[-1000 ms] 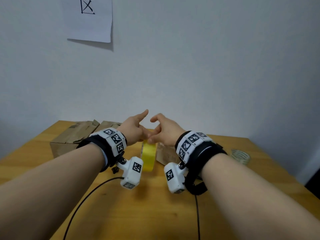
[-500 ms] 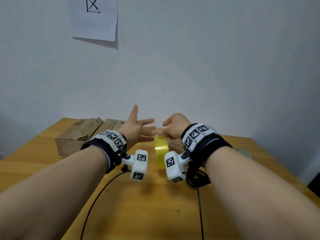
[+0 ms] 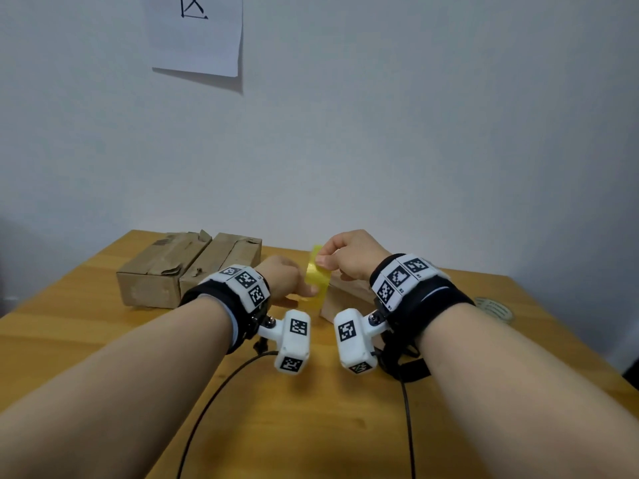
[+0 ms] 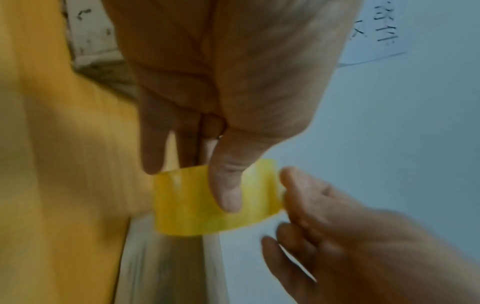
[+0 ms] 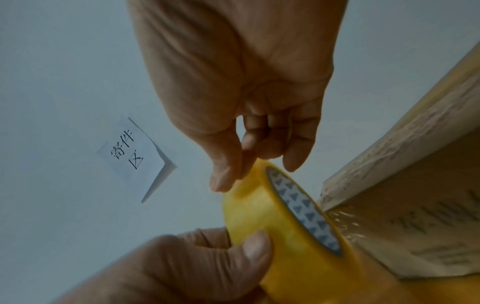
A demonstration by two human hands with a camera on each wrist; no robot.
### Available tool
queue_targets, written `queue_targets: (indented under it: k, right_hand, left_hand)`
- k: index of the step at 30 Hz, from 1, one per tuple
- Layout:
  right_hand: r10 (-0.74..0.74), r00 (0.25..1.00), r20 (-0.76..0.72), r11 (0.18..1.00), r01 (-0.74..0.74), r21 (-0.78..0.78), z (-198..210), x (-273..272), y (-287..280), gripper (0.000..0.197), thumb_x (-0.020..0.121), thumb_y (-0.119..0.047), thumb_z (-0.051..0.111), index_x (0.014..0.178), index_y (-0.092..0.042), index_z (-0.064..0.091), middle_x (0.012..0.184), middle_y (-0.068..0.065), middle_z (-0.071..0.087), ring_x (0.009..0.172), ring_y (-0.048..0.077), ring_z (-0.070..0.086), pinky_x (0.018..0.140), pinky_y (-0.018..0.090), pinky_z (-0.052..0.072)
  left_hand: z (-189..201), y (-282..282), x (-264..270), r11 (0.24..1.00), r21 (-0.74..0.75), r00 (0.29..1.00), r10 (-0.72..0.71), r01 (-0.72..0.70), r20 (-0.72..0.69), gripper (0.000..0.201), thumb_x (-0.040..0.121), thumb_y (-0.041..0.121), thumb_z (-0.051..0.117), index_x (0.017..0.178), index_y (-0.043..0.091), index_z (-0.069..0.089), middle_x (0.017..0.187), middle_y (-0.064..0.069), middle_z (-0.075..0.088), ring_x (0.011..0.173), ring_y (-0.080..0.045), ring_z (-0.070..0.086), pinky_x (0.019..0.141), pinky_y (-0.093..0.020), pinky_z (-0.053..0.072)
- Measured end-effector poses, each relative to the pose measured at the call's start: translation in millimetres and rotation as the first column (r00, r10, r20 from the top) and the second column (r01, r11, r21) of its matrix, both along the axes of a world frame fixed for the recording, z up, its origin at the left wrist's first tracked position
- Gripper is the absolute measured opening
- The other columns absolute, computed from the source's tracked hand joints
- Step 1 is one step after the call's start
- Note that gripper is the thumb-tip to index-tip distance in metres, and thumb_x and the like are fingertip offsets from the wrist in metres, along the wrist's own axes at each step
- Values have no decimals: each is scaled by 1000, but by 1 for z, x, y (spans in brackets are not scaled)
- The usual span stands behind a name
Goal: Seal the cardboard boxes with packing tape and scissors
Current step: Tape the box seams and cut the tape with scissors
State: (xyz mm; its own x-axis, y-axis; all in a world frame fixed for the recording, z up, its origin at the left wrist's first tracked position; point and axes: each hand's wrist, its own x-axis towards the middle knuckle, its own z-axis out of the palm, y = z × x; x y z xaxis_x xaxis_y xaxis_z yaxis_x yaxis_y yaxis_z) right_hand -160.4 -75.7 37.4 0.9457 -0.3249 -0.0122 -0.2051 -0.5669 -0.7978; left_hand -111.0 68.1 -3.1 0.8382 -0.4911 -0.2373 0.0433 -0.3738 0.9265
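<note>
A yellow packing tape roll (image 3: 316, 283) is held upright in the air just in front of a cardboard box (image 3: 345, 302) that lies under my right wrist. My left hand (image 3: 307, 288) grips the roll's lower part, thumb on its outer face (image 4: 226, 193). My right hand (image 3: 323, 259) pinches the roll's top rim between thumb and forefinger. The right wrist view shows that pinch (image 5: 249, 174) and the roll's printed core (image 5: 301, 209). I cannot tell whether a loose tape end is caught. No scissors are in view.
Two worn cardboard boxes (image 3: 162, 271) (image 3: 221, 261) stand side by side at the back left of the wooden table (image 3: 311, 426). A clear tape roll (image 3: 492, 307) lies flat at the right edge. A paper sign (image 3: 195, 32) hangs on the wall.
My left hand, fingers spread before, has closed on the roll. My right hand has shifted to pinch the roll's top, and the roll sits a little higher.
</note>
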Motion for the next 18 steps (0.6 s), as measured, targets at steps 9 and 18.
queue_targets:
  k: [9, 18]
  right_hand:
    - [-168, 982, -85, 955, 184, 233, -8, 12, 8, 18, 79, -14, 76, 87, 2, 72, 86, 13, 68, 70, 24, 49, 65, 35, 45]
    - [-159, 956, -248, 925, 231, 300, -12, 17, 9, 7, 81, -16, 70, 83, -12, 65, 70, 2, 68, 47, 12, 46, 62, 30, 47]
  left_hand:
    - [2, 2, 4, 986, 43, 979, 152, -159, 139, 23, 76, 10, 78, 74, 12, 56, 78, -6, 57, 72, -22, 60, 77, -40, 59]
    - [-7, 16, 8, 983, 157, 970, 51, -91, 239, 31, 78, 14, 77, 73, 15, 46, 73, -4, 57, 68, -23, 58, 51, -32, 51]
